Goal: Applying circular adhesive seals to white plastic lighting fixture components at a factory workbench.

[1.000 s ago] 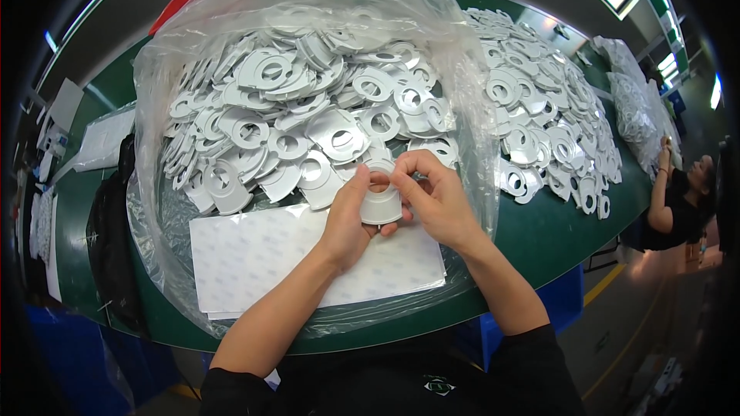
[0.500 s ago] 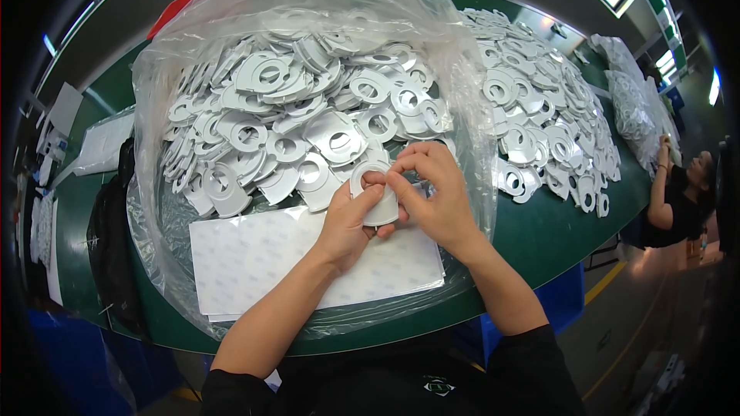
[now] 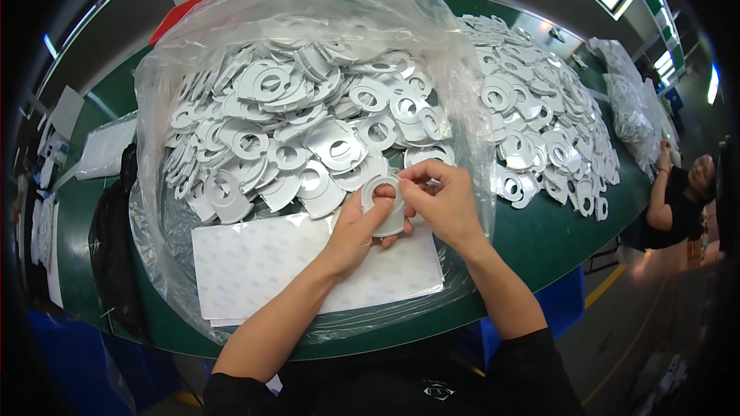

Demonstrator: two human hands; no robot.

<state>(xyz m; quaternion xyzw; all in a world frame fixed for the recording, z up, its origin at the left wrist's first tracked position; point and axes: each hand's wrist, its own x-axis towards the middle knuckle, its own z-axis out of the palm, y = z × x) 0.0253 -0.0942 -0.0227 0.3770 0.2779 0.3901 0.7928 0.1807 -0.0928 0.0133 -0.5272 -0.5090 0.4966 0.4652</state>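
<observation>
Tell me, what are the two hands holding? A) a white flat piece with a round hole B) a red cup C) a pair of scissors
A: both the left hand and the right hand pinch one white flat piece with a round hole, just in front of the heap of similar pieces in the clear plastic bag.

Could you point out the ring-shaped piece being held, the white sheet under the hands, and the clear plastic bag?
white ring piece [image 3: 388, 202], head view, on its rim by the hole.
white sheet [image 3: 254, 266], head view, on its bare middle.
clear plastic bag [image 3: 347, 8], head view, on its bulging top.
</observation>
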